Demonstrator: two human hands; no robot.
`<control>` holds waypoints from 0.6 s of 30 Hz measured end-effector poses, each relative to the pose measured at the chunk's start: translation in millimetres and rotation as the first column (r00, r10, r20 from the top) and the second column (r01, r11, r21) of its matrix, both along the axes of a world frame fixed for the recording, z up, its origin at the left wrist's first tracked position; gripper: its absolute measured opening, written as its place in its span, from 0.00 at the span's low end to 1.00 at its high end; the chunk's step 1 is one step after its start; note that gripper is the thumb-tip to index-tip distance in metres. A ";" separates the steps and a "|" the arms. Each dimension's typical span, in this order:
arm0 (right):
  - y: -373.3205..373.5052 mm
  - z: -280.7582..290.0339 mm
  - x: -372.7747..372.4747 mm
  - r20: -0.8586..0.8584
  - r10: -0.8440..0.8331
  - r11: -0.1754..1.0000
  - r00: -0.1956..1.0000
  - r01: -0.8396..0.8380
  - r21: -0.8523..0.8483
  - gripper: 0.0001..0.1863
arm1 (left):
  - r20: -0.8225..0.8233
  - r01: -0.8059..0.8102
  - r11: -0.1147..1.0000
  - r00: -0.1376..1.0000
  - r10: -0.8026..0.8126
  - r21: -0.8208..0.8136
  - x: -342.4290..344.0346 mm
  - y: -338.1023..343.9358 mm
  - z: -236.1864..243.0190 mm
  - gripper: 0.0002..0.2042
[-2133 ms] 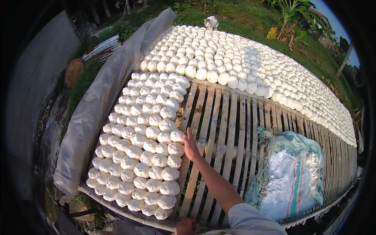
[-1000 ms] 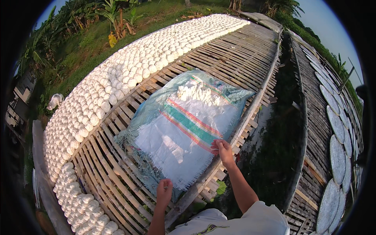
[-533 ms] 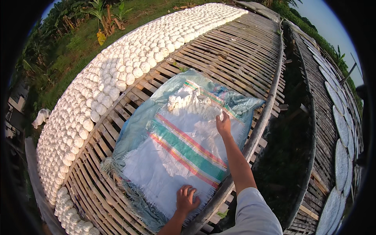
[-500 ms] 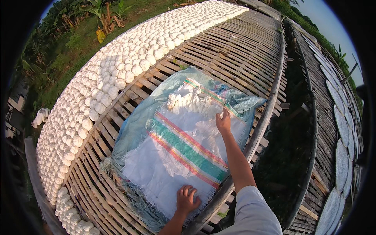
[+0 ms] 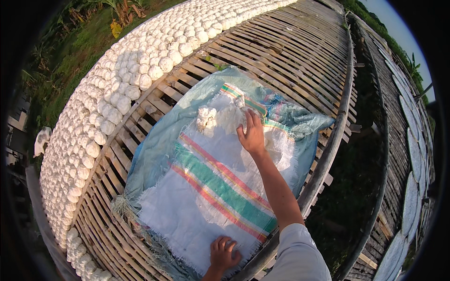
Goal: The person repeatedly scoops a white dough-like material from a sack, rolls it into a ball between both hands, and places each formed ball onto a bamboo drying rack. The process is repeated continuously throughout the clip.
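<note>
A white woven plastic sack sheet (image 5: 183, 213) with green, red and yellow stripes lies flat over a larger blue-green tarp (image 5: 161, 129). White crumbly lumps (image 5: 206, 119) rest on its far part. My right hand (image 5: 253, 133) reaches over that far part, fingers stretched and thumb apart, right beside the white material. Whether its fingertips touch the lumps is hard to see. At the sheet's near edge, my left hand (image 5: 224, 254) rests on the weave with loosely bent fingers and a gap at the thumb, holding nothing I can see.
Both cloths lie on a bamboo slat platform (image 5: 262, 54), edged on the right by a long pole (image 5: 340, 122). Rows of round white lumps (image 5: 117, 89) cover its left side. Beyond a dark gap stands another slatted rack (image 5: 393, 122) with pale round sheets (image 5: 408, 206).
My right hand has moved left from the sheet's right side to the white lumps, and its fingers have stretched out. My left hand stays on the near edge. The view has shifted slightly.
</note>
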State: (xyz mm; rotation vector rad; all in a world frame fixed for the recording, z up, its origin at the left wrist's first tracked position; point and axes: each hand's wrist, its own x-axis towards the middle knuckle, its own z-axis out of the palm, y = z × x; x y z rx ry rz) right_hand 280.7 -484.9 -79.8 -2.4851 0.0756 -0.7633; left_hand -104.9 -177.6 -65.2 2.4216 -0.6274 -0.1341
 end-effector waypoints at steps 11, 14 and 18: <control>-47.6 -5.2 13.3 -0.154 0.247 0.968 0.957 -0.251 -0.010 0.19 | -0.007 -0.013 1.000 1.000 0.014 0.006 0.1 -2.7 2.5 0.21; -26.2 -4.4 8.9 -0.119 0.111 0.989 0.987 -0.121 -0.084 0.29 | -0.013 -0.004 1.000 1.000 0.004 0.024 0.0 -1.2 3.0 0.21; -3.8 -8.1 13.8 -0.341 -0.180 0.957 0.923 0.085 -0.277 0.36 | -0.010 0.000 1.000 1.000 0.000 0.026 0.0 -0.9 4.3 0.20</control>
